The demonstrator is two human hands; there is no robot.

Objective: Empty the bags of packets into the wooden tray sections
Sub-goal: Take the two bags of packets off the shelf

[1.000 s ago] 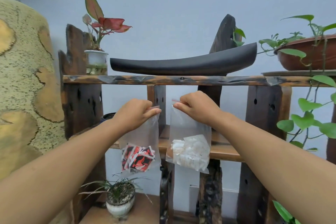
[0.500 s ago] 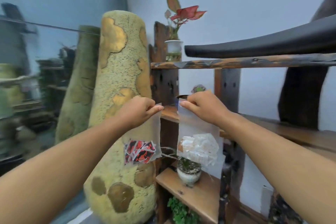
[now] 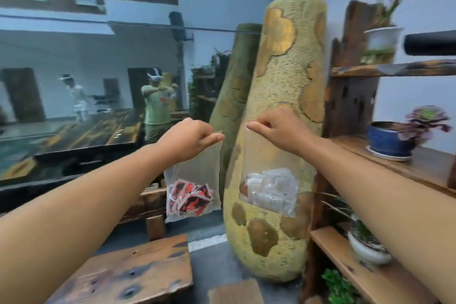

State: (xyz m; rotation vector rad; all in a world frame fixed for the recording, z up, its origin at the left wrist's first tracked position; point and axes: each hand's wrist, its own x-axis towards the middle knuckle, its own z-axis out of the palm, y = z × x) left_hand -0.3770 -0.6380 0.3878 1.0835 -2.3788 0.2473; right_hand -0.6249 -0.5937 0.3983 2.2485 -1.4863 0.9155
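My left hand pinches the top edge of a clear plastic bag that hangs down with red, black and white packets heaped at its bottom. My right hand pinches the top of a second clear bag holding white packets. Both bags dangle at chest height, side by side and apart, in front of me. No wooden tray is in sight.
A tall yellow-green mottled vase stands right behind the bags. A wooden shelf unit with potted plants fills the right. A low wooden stool sits at lower left. A mirror wall on the left reflects two people.
The view has swung to the left, from the shelf unit to the vase and mirror wall. Both hands keep the same pinch on their bags, which swing slightly.
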